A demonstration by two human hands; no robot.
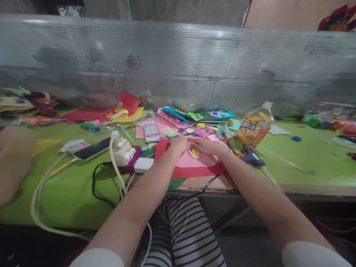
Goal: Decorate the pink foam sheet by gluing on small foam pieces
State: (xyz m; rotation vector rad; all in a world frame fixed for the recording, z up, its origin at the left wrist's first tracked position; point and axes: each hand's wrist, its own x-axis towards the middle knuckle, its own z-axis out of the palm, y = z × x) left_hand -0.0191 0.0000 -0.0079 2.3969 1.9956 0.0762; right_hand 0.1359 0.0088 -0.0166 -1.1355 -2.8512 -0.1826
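My left hand [180, 144] and my right hand [205, 145] are close together over a pink sheet [183, 159], which lies on a larger red sheet [194, 171] in front of me. The fingers of both hands are bent and drawn together. Whatever is between them is too small or hidden to make out. Just below my right fingers sits a yellow round piece [195, 152] with a white curved strip [192, 154] along its edge.
A blue glue gun [253, 158] and a bottle with an orange label [254, 126] stand right. To the left lie a power strip [135, 157], cables and a phone [93, 148]; another person's arm [15, 163] reaches in. Coloured craft pieces line a perforated metal panel [172, 66].
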